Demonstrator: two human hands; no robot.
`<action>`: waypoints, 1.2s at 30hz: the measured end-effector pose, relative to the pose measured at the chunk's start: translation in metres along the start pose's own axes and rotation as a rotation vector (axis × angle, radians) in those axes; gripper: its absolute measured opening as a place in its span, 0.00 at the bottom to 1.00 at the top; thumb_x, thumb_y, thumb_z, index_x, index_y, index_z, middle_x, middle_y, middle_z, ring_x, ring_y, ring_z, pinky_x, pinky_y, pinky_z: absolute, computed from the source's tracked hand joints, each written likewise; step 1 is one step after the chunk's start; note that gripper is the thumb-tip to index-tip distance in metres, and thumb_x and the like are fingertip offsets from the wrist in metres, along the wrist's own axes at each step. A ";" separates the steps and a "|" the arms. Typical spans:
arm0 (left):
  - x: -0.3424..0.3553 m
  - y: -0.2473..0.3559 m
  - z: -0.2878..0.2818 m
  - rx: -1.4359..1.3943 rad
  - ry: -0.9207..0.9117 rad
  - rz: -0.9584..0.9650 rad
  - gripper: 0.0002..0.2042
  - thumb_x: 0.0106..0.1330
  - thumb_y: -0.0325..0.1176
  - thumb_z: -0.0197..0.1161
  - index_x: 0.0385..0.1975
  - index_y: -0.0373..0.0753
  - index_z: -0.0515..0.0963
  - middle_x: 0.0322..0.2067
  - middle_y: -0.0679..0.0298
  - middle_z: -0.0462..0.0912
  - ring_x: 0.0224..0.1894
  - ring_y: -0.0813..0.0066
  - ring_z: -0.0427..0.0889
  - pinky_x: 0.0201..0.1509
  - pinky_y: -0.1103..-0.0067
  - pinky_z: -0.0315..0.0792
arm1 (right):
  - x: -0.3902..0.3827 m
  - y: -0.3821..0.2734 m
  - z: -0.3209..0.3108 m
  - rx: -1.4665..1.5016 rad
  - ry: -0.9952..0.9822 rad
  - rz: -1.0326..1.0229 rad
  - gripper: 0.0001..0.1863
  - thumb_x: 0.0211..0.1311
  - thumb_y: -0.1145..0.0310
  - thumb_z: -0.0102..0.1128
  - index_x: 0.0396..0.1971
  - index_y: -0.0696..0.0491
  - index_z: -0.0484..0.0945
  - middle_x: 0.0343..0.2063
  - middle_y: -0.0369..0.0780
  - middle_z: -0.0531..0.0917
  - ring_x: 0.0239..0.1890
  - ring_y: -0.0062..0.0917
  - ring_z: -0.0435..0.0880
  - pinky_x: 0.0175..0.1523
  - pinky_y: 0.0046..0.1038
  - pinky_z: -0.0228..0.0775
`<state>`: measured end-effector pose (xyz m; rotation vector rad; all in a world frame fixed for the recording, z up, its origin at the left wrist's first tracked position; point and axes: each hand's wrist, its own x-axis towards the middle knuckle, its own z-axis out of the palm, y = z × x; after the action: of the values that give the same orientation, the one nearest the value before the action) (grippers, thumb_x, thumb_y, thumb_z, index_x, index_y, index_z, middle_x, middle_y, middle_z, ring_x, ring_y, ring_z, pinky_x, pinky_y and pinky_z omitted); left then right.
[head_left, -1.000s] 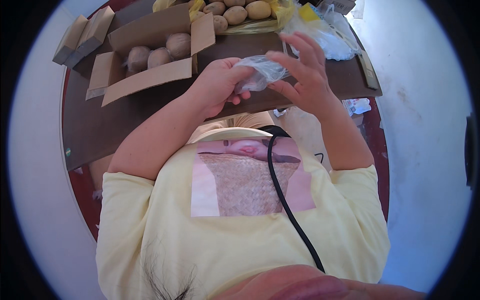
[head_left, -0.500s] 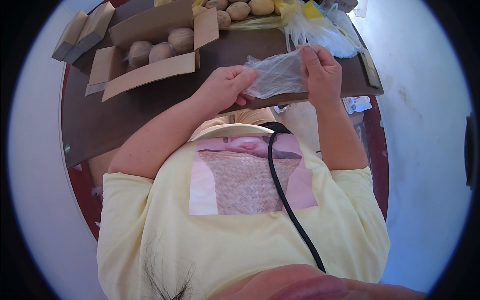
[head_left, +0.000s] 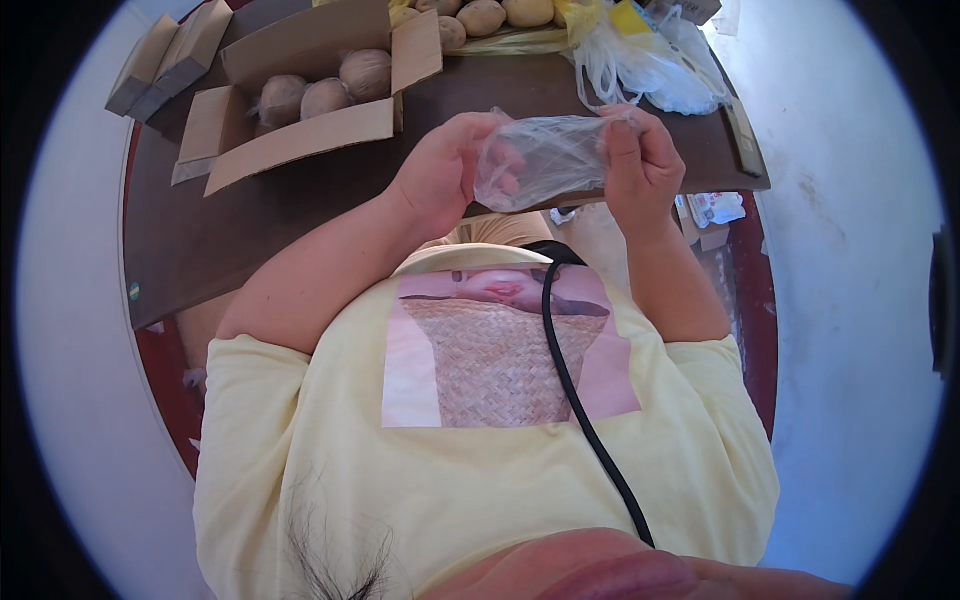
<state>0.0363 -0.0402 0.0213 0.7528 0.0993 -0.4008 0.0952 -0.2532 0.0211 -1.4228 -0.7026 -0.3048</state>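
A clear thin plastic bag (head_left: 553, 160) is stretched between my two hands, just above the table's near edge. My left hand (head_left: 445, 172) is at the bag's left end, its curled fingers showing through the film. Whether they are inside the bag or behind it, I cannot tell for sure. At the other end my right hand (head_left: 642, 165) pinches the plastic between thumb and fingers. Up and to the left of my left hand stands an open cardboard box (head_left: 300, 150). Several potatoes (head_left: 325, 99) wrapped in clear film lie inside it.
Loose potatoes (head_left: 482, 18) lie on a yellow plastic bag (head_left: 515, 44) at the far side of the dark table (head_left: 260, 225). White plastic bags (head_left: 660, 75) are heaped at the far right. Small cardboard boxes (head_left: 170, 58) stand at the far left corner.
My left hand has shifted slightly left and turned, and its fingers now show through the plastic. The bag is spread wider. My right hand keeps its pinch, slightly lower.
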 end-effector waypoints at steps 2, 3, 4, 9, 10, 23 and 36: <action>-0.001 -0.001 0.007 0.111 0.096 0.006 0.07 0.71 0.34 0.56 0.41 0.39 0.76 0.29 0.65 0.81 0.29 0.75 0.79 0.37 0.79 0.73 | 0.000 -0.002 0.000 0.001 -0.021 -0.001 0.07 0.70 0.71 0.58 0.42 0.58 0.80 0.27 0.27 0.77 0.28 0.07 0.67 0.33 0.12 0.61; -0.001 -0.002 0.009 0.165 0.143 0.009 0.07 0.72 0.35 0.55 0.41 0.40 0.76 0.28 0.66 0.81 0.29 0.75 0.79 0.36 0.79 0.73 | -0.001 -0.001 0.000 -0.001 -0.023 0.004 0.07 0.69 0.71 0.59 0.41 0.57 0.80 0.27 0.28 0.78 0.28 0.07 0.68 0.34 0.12 0.62; 0.001 -0.005 0.006 0.221 0.146 0.056 0.08 0.72 0.36 0.55 0.40 0.40 0.76 0.28 0.66 0.80 0.29 0.75 0.79 0.37 0.79 0.73 | -0.002 0.000 -0.001 -0.003 -0.025 0.009 0.07 0.69 0.71 0.59 0.41 0.57 0.81 0.28 0.30 0.78 0.29 0.08 0.69 0.34 0.13 0.62; 0.015 -0.015 0.006 0.317 0.360 0.270 0.09 0.72 0.39 0.56 0.36 0.39 0.75 0.28 0.67 0.79 0.27 0.80 0.76 0.31 0.79 0.72 | 0.001 0.000 -0.004 -0.259 -0.052 -0.281 0.06 0.65 0.71 0.62 0.40 0.54 0.82 0.37 0.38 0.80 0.33 0.17 0.75 0.37 0.19 0.67; 0.016 -0.015 0.006 0.268 0.367 0.281 0.09 0.72 0.39 0.55 0.37 0.40 0.75 0.28 0.68 0.78 0.27 0.80 0.76 0.31 0.80 0.72 | -0.001 -0.003 -0.005 -0.290 -0.065 -0.308 0.07 0.64 0.69 0.63 0.40 0.53 0.82 0.39 0.39 0.80 0.36 0.20 0.77 0.39 0.21 0.69; 0.024 -0.016 0.001 0.145 0.422 0.316 0.09 0.75 0.38 0.52 0.43 0.41 0.73 0.31 0.68 0.77 0.32 0.78 0.77 0.38 0.77 0.77 | 0.002 0.001 -0.018 -0.184 -0.092 -0.522 0.19 0.60 0.60 0.62 0.48 0.54 0.77 0.51 0.46 0.77 0.54 0.39 0.74 0.60 0.39 0.65; 0.025 -0.018 -0.003 0.257 0.400 0.275 0.10 0.75 0.39 0.52 0.43 0.40 0.74 0.30 0.69 0.78 0.31 0.80 0.78 0.35 0.79 0.75 | 0.026 -0.051 -0.013 -0.621 -0.685 -0.478 0.20 0.38 0.74 0.70 0.38 0.47 0.83 0.43 0.34 0.81 0.49 0.33 0.77 0.55 0.36 0.67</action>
<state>0.0527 -0.0581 0.0015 1.0793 0.3204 0.0050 0.0882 -0.2684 0.0772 -1.9612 -1.6217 -0.4326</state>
